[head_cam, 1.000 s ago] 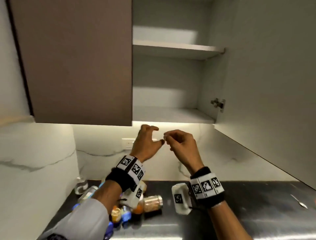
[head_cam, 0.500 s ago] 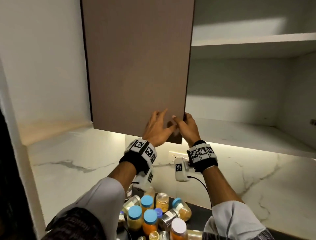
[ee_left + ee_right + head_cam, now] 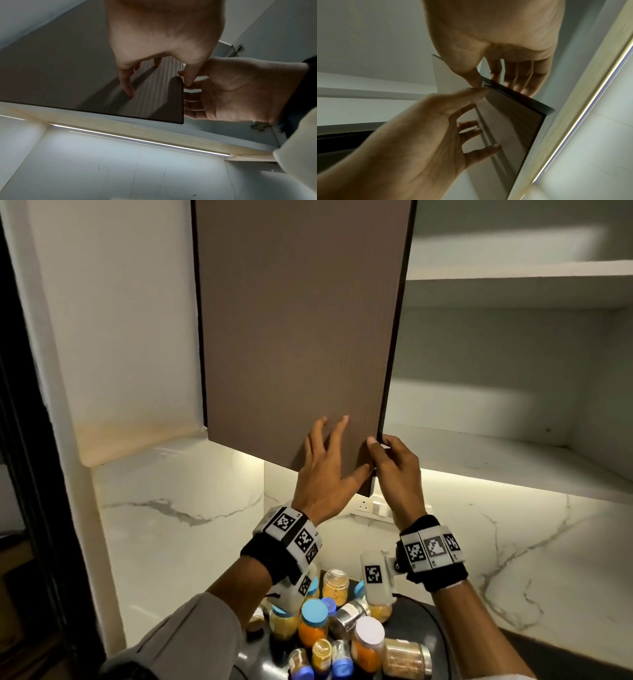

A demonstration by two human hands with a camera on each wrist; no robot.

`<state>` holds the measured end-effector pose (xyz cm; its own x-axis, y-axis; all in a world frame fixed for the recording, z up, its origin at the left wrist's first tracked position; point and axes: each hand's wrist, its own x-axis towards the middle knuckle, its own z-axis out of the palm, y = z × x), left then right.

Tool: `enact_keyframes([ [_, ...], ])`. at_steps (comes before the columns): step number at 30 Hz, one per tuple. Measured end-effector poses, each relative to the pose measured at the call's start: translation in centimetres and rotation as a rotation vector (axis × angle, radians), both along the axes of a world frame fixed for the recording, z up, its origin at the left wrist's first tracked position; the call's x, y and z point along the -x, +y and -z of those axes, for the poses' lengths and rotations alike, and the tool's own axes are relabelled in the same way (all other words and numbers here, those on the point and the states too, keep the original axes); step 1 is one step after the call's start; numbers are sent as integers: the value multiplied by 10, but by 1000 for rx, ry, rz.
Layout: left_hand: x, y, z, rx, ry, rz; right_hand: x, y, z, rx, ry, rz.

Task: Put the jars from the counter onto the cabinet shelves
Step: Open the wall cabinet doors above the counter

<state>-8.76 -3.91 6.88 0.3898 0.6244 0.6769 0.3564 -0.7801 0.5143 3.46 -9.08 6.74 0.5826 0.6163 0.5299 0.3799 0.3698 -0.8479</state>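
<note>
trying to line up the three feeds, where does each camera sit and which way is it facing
Head: worn on the head, facing forward at the brown ribbed cabinet door; both hands, banded wrists and sleeves show, spice jars below.
Left wrist: under the left hand, looking up along its fingers at the door's lower corner; the right hand shows too.
Right wrist: under the right hand, looking up its fingers gripping the door edge.
Shared: all three show both hands on that door.

Dark counter [image 3: 431,625] at bottom of head view, partly hidden by arms. On it, cluster of jars [image 3: 339,631] close together: some upright with blue lids, one with white lid, one lying on side at right edge of cluster.

Cabinet shelves [image 3: 496,460], white, bare.
</note>
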Motion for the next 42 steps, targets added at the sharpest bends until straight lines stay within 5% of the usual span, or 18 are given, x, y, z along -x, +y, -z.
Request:
enact_keyframes([
  [10, 131, -38, 22, 49, -215, 202, 144, -56, 8, -94, -53, -33],
  [16, 207, -47, 31, 65, -436, 149, 230, -61, 6, -132, -135, -160],
  [25, 331, -17, 39, 63, -613, -1, 358, 15, 10, -175, -389, -344],
  [42, 421, 46, 33, 309, -589, -220, 446, 81, 10, -85, -481, -256],
])
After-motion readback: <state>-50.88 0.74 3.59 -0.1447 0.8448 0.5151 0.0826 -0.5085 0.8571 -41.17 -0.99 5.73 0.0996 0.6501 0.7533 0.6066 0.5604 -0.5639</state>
